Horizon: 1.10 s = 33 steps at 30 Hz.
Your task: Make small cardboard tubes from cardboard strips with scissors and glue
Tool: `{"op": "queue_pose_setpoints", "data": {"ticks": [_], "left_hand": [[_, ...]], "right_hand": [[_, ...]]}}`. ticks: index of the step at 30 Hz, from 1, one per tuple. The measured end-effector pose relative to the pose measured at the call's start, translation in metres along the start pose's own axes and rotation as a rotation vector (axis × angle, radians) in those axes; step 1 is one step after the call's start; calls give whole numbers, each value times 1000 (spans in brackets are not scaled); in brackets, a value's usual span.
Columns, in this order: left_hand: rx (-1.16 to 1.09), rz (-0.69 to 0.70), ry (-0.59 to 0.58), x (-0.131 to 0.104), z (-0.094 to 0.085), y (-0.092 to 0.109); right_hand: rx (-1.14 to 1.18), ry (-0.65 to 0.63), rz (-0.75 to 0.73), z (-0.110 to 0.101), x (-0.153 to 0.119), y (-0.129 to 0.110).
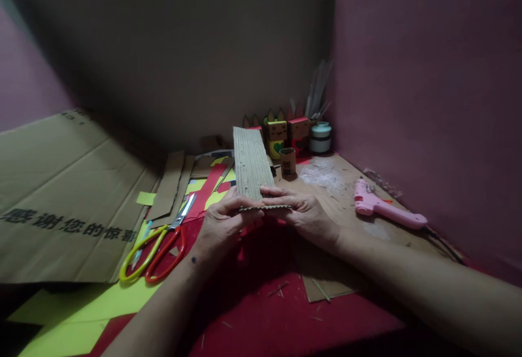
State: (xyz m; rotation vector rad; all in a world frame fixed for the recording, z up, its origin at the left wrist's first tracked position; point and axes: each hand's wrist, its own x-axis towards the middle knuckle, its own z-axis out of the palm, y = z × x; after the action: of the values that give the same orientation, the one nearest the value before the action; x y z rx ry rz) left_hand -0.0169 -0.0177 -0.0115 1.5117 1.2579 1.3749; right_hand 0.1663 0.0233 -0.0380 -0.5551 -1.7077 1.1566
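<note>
Both hands meet at the near end of a long strip of corrugated cardboard [253, 162], which stands out away from me with its ridged side showing. My left hand [228, 217] pinches the left part of its bent near edge. On the right part of the same edge, my right hand [304, 214] has its fingers wrapped round, thumb and fingertips close to the left ones. The bent end shows a wavy cut edge between the hands. Behind the strip is a small cardboard ring [287, 162] with dark print, standing on the work surface.
Scissors [179, 232] with yellow and red handles lie at left, beside a large printed cardboard sheet [77, 199]. A pink glue gun [387, 210] lies at right. Small cardboard figures [277, 134] and a lidded jar [320, 138] stand at the back. Yellow paper [101, 305] lies near left.
</note>
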Motion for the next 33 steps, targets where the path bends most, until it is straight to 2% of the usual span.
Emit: {"op": "queue_pose_setpoints", "data": {"ticks": [5,15,20,24,27,29,31,33], "left_hand": [[9,7,-7,2,-2,-6],[134,-20,-61,2,-6,2],[56,24,-80,0,-3,-1],[70,36,-88,-1,0,-6],[97,37,-94,0,-2,-9],[90,47,-125,0,-4,-10],[88,79,-195,0,-4,-8],[94,112,-305,-1,-4,-4]], "right_hand": [[-6,1,-35,1,1,0],[-35,-49,-57,-4,-1,-4],[-6,-38,-21,-1,-1,-5],[38,23,-5,2,1,-4],[13,143,-10,1,3,-5],[93,264,30,-1,5,-5],[279,340,135,-3,9,-2],[472,268,256,-6,12,3]]}}
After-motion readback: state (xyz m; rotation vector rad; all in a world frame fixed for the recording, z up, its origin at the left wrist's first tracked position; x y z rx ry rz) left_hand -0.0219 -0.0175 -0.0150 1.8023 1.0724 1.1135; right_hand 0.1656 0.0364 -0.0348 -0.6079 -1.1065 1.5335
